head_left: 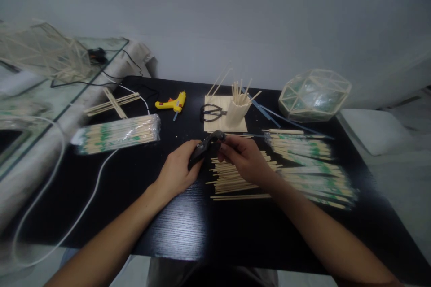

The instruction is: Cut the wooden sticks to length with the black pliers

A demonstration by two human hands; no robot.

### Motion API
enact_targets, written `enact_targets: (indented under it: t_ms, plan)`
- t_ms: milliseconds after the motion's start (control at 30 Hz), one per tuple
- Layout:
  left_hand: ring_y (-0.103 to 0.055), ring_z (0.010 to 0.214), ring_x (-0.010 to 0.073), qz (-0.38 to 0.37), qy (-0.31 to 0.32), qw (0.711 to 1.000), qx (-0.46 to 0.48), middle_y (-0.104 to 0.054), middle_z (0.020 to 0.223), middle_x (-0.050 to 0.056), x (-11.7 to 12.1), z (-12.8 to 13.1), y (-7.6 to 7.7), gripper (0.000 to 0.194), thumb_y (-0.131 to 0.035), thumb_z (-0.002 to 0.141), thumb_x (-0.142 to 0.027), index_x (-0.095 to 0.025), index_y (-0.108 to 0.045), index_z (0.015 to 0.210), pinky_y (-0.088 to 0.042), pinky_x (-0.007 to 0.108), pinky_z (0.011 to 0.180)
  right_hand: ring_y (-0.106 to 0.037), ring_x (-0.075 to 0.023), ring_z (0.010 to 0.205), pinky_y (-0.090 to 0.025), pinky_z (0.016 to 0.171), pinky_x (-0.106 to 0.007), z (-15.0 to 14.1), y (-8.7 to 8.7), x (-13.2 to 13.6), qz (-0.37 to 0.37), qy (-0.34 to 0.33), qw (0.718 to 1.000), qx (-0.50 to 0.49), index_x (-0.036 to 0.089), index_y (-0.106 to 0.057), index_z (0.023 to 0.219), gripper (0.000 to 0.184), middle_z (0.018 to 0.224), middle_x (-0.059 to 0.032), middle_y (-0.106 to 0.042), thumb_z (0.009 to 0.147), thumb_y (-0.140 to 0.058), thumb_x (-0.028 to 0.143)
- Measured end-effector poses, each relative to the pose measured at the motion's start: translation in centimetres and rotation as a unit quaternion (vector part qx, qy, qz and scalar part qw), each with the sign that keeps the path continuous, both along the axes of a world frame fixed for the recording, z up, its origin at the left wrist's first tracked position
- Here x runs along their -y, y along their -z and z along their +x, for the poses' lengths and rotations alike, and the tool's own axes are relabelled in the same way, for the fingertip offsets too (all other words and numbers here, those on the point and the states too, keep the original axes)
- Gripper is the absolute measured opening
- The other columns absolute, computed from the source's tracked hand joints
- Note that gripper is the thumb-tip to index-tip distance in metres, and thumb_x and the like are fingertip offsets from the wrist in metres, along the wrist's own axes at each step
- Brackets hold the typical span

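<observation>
My left hand (180, 165) is closed around the handle of a black hand tool (202, 150) with a rounded head. Its exact kind is too dark to tell. At the head of that tool, my right hand (244, 157) is pinched shut; whatever its fingertips hold is too small to make out. Under and beside my right hand lies a pile of loose wooden sticks (229, 177). Just beyond both hands, black-handled scissors (212, 113) rest on a square wooden board (210, 126), next to a stick-walled holder (236, 114) with several sticks standing in it.
A yellow glue gun (173, 102) lies at the back left, near a bagged bundle of chopsticks (117, 134) and a white cable (97, 184). More packed chopsticks (313, 175) are on the right. A faceted stick-framed model (314, 96) stands behind them, with blue strips (266, 112) nearby.
</observation>
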State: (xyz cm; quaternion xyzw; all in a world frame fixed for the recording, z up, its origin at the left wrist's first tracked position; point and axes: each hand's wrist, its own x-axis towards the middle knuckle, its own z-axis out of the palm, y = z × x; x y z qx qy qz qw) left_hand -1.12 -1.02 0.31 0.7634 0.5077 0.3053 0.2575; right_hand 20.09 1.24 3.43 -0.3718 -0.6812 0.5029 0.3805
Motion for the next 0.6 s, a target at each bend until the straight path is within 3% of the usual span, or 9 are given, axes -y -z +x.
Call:
enact_targets:
  t_ms: [367,600]
  plan:
    - [-0.068,0.101,0.0214,0.008,0.002,1.0,0.002,-0.071,0.113,0.008,0.0,0.0,-0.01,0.027,-0.052,0.097,-0.025,-0.019,-0.061,0.122,-0.052,0.034,0.091,-0.043,-0.0103,0.059,-0.036,0.057,-0.024,0.11,0.36,-0.06,0.008,-0.006,1.0,0.015,0.018,-0.057,0.072,0.036,0.066,0.0015,-0.051,0.102,-0.053,0.037]
    - [-0.065,0.083,0.0172,-0.021,0.0,1.0,0.001,-0.067,0.093,0.002,0.23,-0.01,-0.42,0.017,-0.05,0.094,-0.018,-0.02,-0.062,0.106,-0.049,0.028,0.077,-0.041,-0.0097,0.058,-0.036,0.059,-0.025,-0.06,0.03,0.18,0.007,-0.002,1.0,0.008,0.018,-0.055,0.071,0.039,0.065,0.0028,-0.05,0.103,-0.053,0.041]
